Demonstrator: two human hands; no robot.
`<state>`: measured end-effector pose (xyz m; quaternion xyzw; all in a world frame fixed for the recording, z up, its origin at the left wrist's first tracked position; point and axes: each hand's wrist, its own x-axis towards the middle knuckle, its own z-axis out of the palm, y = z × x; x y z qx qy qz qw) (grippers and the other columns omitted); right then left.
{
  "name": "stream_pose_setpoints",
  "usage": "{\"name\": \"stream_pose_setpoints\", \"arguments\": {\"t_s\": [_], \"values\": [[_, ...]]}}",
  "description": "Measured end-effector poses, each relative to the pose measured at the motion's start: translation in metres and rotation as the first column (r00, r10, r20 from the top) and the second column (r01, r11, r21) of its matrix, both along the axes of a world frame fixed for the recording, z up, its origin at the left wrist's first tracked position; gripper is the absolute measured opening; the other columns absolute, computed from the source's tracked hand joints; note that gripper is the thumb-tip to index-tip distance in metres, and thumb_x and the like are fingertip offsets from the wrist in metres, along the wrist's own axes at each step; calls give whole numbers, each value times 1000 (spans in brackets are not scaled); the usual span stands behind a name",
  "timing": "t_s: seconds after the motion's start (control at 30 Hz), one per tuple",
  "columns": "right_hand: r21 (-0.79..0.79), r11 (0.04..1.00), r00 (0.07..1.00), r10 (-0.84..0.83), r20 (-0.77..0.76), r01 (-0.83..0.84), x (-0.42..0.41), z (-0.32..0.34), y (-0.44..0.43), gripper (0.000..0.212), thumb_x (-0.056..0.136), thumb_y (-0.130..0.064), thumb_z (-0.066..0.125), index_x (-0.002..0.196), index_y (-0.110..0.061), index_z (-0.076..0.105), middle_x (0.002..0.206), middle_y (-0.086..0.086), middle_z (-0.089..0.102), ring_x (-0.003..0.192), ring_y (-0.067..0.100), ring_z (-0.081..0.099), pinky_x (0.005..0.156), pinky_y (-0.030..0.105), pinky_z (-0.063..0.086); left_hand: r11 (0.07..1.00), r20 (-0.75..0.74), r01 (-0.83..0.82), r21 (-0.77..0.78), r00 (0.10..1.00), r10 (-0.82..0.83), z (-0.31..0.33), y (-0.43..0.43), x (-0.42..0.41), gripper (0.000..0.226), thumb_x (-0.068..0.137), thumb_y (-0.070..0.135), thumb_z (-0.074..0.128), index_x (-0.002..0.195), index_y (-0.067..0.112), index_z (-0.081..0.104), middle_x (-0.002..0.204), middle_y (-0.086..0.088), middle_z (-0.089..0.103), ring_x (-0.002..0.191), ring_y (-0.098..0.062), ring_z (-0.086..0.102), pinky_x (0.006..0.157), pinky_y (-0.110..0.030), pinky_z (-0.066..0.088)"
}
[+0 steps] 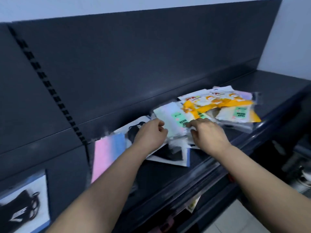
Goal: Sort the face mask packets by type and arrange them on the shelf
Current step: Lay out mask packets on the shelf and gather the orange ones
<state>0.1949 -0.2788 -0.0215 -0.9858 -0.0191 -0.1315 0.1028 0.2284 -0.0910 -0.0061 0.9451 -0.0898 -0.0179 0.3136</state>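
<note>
A loose heap of face mask packets lies on the dark shelf, with orange-and-white packets on top and pale ones with green labels below. My left hand and my right hand both pinch a pale green-label packet at the heap's near left end. A pink-and-blue packet leans against the back panel to the left. Black-and-white packets lie under my hands. The picture is blurred by motion.
The dark back panel rises behind the shelf, with a slotted upright at left. Another black-and-white packet stands at the far left. A lower shelf and pale floor tiles show below the front edge.
</note>
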Motion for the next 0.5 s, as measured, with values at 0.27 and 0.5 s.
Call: {"name": "stream_pose_setpoints", "arguments": {"t_s": [0.27,0.5], "values": [[14,1000,1000,-16,3,16,33,-6,-84,41,86,-10,53,124,-24,60,122,6,63,113,27,55,83,36,46,905,-11,211,369,975,-223,-19,-85,37,50,102,32,34,151,31,25,161,-2,20,144,-29,20,115,-44,26],[185,983,993,26,-117,-4,64,-17,-69,50,96,-40,44,139,-14,40,129,12,57,120,33,49,88,41,45,824,-122,-92,559,974,191,-9,-48,49,48,98,47,34,126,10,46,132,-12,53,119,-34,52,97,-44,43]]}}
